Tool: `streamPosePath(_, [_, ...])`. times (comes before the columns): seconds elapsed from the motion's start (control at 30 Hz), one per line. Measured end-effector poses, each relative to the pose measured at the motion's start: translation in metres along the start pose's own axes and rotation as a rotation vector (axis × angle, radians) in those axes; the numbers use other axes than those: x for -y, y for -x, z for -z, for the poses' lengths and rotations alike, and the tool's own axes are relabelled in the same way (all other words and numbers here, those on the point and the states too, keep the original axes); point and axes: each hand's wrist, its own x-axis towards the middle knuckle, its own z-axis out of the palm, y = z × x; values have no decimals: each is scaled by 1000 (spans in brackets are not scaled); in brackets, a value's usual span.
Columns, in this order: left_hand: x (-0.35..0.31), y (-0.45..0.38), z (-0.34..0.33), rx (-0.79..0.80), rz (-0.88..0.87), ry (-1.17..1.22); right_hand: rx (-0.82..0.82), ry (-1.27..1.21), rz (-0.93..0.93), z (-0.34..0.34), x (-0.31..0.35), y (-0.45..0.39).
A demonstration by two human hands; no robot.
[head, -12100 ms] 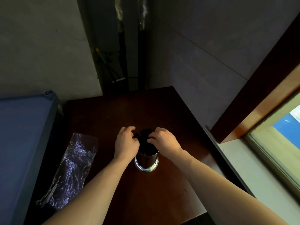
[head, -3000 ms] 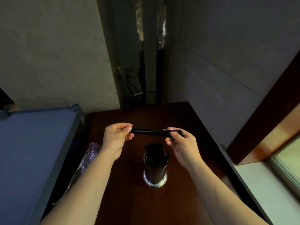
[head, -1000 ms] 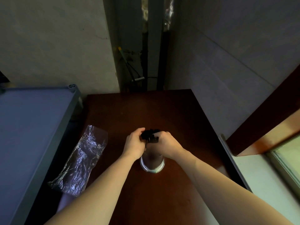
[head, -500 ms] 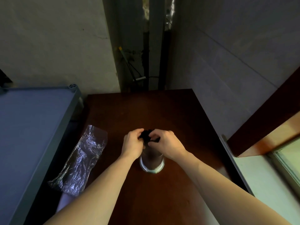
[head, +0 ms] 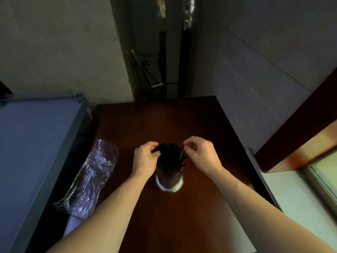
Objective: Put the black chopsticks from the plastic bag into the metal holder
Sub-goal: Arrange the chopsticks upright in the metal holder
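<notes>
The metal holder (head: pixel 169 181) is a shiny round cup. It stands upright on the dark brown table (head: pixel 182 125), near the middle. The black chopsticks (head: pixel 170 156) stand inside the holder, packed close together. Their thin ends stick up out of the top and fan out a little. The plastic bag (head: pixel 89 178) is clear and crinkly. It lies flat and long, to the left of the holder and well apart from it, at the table's left edge.

Black chopsticks (head: pixel 170 154), silvery metal holder (head: pixel 169 181), dark reddish-brown table (head: pixel 164 121), grey-blue shelf (head: pixel 32 136).
</notes>
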Motion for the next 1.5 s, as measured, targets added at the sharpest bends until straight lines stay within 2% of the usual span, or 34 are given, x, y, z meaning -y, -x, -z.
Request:
streamPosePath(0.13, [-1,-1,-3,-41,17,5,54,4,-65,-2,-11,-8])
streamPosePath(0.23, [-4,0,-4,-52,13,5,173,0,-118,-8,-9,-20])
streamPosePath(0.4, [-4,0,-5,-55,-17,-7,284,20,-99,-26,3,-40])
streamPosePath(0.8, [-7,-5,5,-91,-92,-47,311,73,25,-32,18,-51])
streamPosePath(1.1, [-31,-9,15,-96,-168,-81,272,1,67,-3,32,-51])
streamPosePath(1.2, [-47,-8,15,2,-174,-22,232,-4,98,9,38,-52])
streamPosePath(1.33, [-66,-7,12,262,-79,215,192,7,179,25,50,-55])
streamPosePath(1.4, [-70,-6,12,315,-46,369,181,0,203,31,56,-56])
streamPosePath(1.5, [-73,-5,11,332,-56,365,145,-10,248,37,62,-55])
